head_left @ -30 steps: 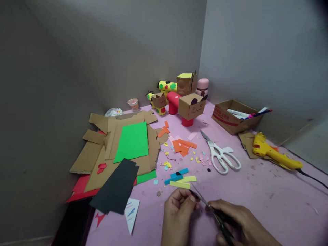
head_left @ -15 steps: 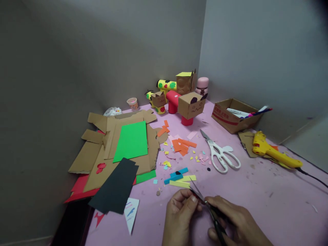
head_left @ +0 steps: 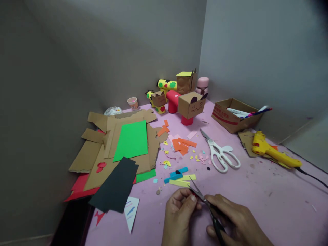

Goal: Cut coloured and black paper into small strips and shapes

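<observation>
Near edge of the pink tabletop: the left hand has its fingertips pressed together on a tiny dark scrap of paper, mostly hidden by the thumb, so its shape cannot be told. The right hand is closed around the dark handles of a small pair of black-handled scissors, blades parted a little and angled up toward the table's middle, the scrap sitting at the base of the blades. Against the frames a second and half a second back, the blade tips have swung from lying low over the yellow strips to standing steeper, and the handles sit lower under the right palm; the left pinch has barely shifted. Reads as a snip under way on the same scrap, not a new piece. Just beyond the blade tips lie yellow and blue paper strips. Further toward the middle: large white-handled scissors and orange paper offcuts. At the right edge, a yellow glue gun; toward the left edge, a black paper sheet over brown cardboard.
</observation>
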`<state>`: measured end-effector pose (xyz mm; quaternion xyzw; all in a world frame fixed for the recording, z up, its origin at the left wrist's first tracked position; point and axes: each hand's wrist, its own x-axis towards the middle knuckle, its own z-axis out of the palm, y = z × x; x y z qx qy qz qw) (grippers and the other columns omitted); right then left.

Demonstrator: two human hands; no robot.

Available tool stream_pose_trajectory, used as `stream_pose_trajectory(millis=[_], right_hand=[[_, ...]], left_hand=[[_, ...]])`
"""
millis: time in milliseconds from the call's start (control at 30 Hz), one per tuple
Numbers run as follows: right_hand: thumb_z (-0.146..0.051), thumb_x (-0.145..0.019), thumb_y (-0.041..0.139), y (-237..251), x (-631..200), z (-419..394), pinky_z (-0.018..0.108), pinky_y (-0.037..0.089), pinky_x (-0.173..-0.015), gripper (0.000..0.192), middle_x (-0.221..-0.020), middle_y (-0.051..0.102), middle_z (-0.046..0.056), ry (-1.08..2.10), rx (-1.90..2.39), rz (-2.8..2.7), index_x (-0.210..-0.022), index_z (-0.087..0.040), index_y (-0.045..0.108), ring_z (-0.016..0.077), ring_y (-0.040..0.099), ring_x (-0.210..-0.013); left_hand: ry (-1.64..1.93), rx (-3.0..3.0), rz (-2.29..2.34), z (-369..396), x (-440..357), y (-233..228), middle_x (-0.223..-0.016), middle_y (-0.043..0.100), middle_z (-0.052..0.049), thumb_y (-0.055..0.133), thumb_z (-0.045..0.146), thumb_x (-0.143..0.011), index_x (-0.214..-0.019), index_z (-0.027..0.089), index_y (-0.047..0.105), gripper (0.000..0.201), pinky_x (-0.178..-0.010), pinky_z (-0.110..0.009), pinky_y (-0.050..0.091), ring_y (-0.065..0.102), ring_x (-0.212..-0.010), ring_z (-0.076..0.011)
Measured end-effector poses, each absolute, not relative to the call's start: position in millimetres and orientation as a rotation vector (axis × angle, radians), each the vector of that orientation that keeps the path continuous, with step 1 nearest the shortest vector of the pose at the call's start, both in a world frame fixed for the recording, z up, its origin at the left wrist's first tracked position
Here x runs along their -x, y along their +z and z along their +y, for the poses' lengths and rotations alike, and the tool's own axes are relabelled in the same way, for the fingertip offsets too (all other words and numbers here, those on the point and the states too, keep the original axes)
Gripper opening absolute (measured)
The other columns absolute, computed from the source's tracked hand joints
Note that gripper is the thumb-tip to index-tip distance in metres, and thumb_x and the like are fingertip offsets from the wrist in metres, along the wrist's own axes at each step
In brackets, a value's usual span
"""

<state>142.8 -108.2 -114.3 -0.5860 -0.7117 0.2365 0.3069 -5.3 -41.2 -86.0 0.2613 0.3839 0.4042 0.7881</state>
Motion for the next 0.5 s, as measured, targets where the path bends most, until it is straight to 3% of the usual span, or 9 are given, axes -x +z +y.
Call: stream_pose_trajectory(millis=[500], right_hand=[[-0.020,-0.073,0.060,-114.2,-142.9,-106.7,0.027,0.055,-0.061,0.038,-0.078,0.069,0.005,0.693,1.544,-1.829,-0.111,-0.018,0.058,0.0185,0.066,-0.065]], left_hand=[[0.877,-0.581,0.849,-39.3,5.4,-84.1,-0.056,0.060,0.001,0.079,0.025,-0.060,-0.065,0.015,0.065,0.017,-0.061,-0.021,0.039,0.051,-0.056,-0.0101]])
